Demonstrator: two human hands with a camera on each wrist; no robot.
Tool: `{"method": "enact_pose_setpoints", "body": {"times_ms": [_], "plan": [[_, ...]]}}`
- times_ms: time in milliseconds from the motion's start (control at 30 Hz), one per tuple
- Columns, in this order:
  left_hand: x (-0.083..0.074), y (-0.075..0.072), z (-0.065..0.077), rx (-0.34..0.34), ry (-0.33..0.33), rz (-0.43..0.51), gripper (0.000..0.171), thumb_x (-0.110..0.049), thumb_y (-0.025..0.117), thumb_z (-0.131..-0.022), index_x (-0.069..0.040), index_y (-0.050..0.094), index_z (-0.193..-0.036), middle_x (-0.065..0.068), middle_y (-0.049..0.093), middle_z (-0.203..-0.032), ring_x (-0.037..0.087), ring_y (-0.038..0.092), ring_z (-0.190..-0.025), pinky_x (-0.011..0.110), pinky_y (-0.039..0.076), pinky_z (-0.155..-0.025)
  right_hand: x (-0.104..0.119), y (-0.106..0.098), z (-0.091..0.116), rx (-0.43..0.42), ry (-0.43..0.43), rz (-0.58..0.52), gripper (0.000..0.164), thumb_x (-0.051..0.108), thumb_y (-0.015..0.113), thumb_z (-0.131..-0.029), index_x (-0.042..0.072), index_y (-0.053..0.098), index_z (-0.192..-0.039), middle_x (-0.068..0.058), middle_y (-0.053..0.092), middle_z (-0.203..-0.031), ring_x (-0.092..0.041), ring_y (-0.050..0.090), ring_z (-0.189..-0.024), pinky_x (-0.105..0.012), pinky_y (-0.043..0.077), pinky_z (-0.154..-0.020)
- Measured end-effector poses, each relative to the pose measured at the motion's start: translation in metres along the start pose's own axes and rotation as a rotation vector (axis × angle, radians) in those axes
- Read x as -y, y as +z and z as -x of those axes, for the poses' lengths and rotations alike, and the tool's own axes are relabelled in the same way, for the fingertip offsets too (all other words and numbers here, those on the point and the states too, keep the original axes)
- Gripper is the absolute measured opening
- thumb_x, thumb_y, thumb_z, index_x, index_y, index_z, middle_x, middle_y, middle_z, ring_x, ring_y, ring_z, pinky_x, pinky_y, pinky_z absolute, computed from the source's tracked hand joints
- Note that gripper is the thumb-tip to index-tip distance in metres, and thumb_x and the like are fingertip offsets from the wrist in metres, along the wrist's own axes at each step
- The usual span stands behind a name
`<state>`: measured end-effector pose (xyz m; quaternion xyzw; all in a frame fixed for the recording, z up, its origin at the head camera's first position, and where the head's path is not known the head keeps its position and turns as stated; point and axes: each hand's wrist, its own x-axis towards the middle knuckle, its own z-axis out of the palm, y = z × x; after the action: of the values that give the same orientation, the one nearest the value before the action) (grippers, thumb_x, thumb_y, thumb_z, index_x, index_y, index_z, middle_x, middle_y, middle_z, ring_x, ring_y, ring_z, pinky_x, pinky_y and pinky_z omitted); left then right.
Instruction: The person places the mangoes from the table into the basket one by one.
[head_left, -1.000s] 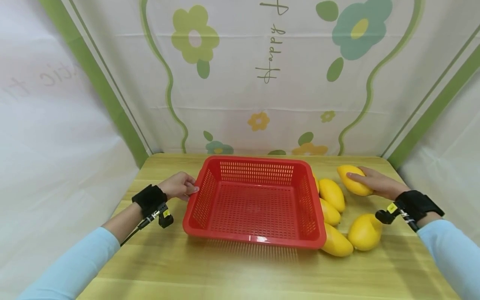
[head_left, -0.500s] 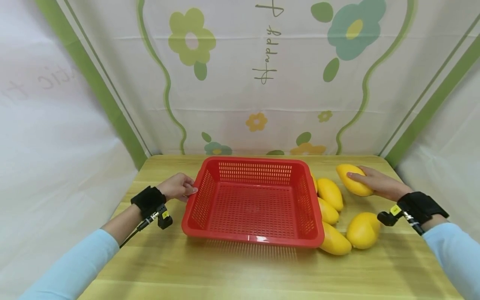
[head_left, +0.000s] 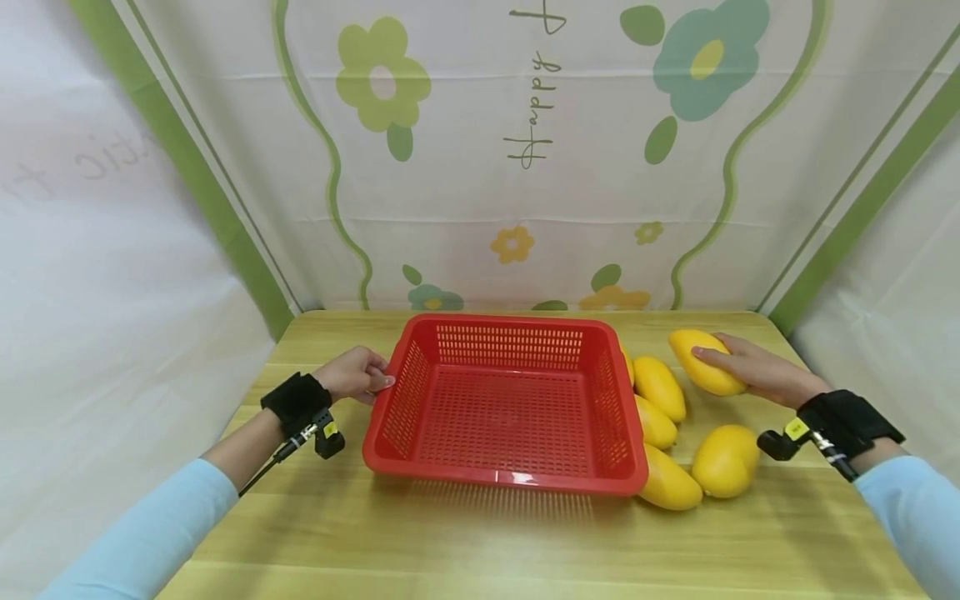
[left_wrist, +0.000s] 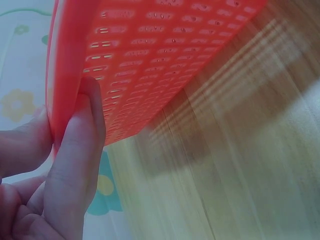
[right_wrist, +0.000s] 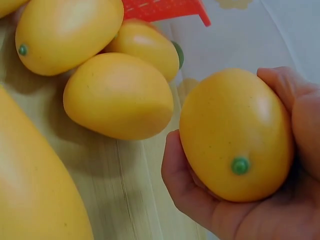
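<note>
A red plastic basket [head_left: 506, 483] with slotted walls and nothing inside it stands mid-table. My left hand [head_left: 362, 374] pinches its left rim; in the left wrist view the thumb [left_wrist: 30, 142] lies on one side of the rim and fingers on the other. At the right, my right hand [head_left: 757, 367] grips a yellow mango [head_left: 705, 363]. The right wrist view shows the held mango [right_wrist: 235, 135] with a green stem dot, fingers curled round it. Several more mangoes lie right of the basket, among them one mango [head_left: 660, 389] closest to the held one.
Near the front of the group are a mango [head_left: 671, 481] against the basket's right side and a rounder mango [head_left: 725, 461]. All rest on a wooden table [head_left: 450, 550]. A white printed cloth [head_left: 465, 183] rises behind the table, with white cloth at both sides.
My right hand, holding the mango, has shifted very slightly left. The view has moved a little. My left hand keeps its pinch on the basket rim.
</note>
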<state>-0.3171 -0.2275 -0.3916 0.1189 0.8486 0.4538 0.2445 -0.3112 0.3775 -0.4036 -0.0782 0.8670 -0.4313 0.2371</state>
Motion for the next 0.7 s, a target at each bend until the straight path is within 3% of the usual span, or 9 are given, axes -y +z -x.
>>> {"method": "enact_pose_setpoints", "body": {"times_ms": [267,500,700], "plan": [[0.000,0.000,0.000,0.000,-0.005,-0.002,0.023,0.000,0.053,-0.096,0.017,0.059,-0.111,0.013,0.071,-0.083,0.019,0.070,-0.077,0.039,0.061,-0.073,0.009,0.007,0.004,0.006,-0.012,0.004,0.085,0.045,0.037,-0.103,-0.009,-0.011,-0.147,-0.043,-0.004,-0.150,-0.059,0.006,-0.135,-0.075,0.024,-0.103],[0.001,0.000,0.000,0.000,-0.007,0.000,0.023,0.000,0.052,-0.096,0.017,0.059,-0.111,0.012,0.071,-0.082,0.019,0.070,-0.076,0.039,0.061,-0.073,0.012,0.011,0.002,0.014,-0.047,-0.010,0.078,0.042,0.038,-0.103,-0.007,-0.002,-0.149,-0.039,0.009,-0.152,-0.053,0.019,-0.136,-0.072,0.031,-0.103],[0.001,0.000,-0.001,-0.002,-0.003,0.000,0.022,0.001,0.052,-0.096,0.016,0.059,-0.110,0.010,0.070,-0.079,0.018,0.069,-0.075,0.037,0.061,-0.072,0.019,0.012,0.005,0.020,-0.057,-0.004,0.078,0.041,0.037,-0.103,-0.007,-0.004,-0.149,-0.039,0.007,-0.152,-0.054,0.018,-0.136,-0.072,0.032,-0.102]]}}
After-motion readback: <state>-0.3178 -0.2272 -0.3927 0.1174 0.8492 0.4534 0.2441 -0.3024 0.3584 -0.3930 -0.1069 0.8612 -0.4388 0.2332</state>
